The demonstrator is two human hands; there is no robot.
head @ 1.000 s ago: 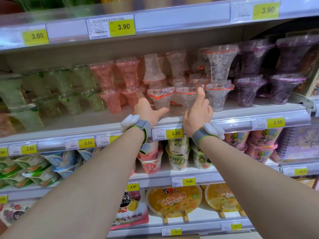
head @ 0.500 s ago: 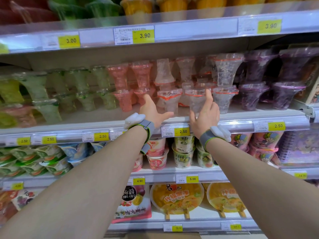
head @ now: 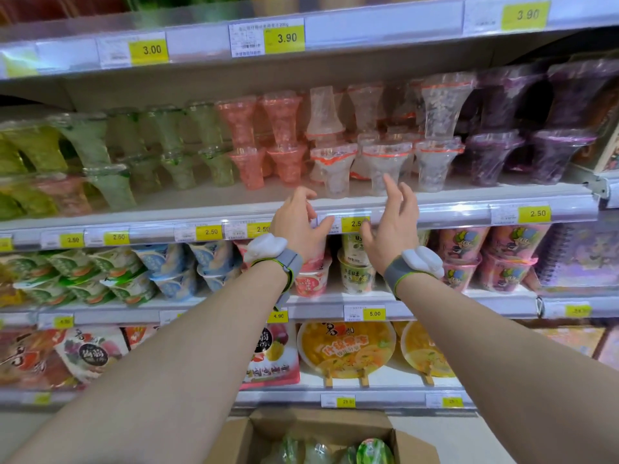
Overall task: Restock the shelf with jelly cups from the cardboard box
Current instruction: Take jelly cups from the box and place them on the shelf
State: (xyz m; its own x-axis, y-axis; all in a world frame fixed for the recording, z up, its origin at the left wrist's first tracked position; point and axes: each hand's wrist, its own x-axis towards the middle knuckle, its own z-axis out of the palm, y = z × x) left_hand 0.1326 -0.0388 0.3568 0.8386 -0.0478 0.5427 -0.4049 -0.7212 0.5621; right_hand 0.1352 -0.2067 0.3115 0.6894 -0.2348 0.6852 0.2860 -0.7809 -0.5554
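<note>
The shelf [head: 452,212] carried rows of goblet-shaped jelly cups [head: 385,165] stacked two high: green toward its left end, then pink, clear ones with red-edged lids near the middle, and purple toward its right end. Below, at the bottom of the view, the cardboard box [head: 321,426] stood open with green-lidded cups [head: 373,452] inside.

Both arms reached up to the middle of the shelf's front edge. The left hand [head: 294,222] hung over the edge rail with its fingers loosely bent and its thumb out to the side, holding nothing. The right hand [head: 393,226] was spread, fingers pointing up toward a clear cup in the front row, also holding nothing; whether a fingertip touched that cup could not be told. Each wrist wore a grey band [head: 402,269] with a white module. A yellow 2.50 price tag [head: 355,224] sat on the rail between the hands.
</note>
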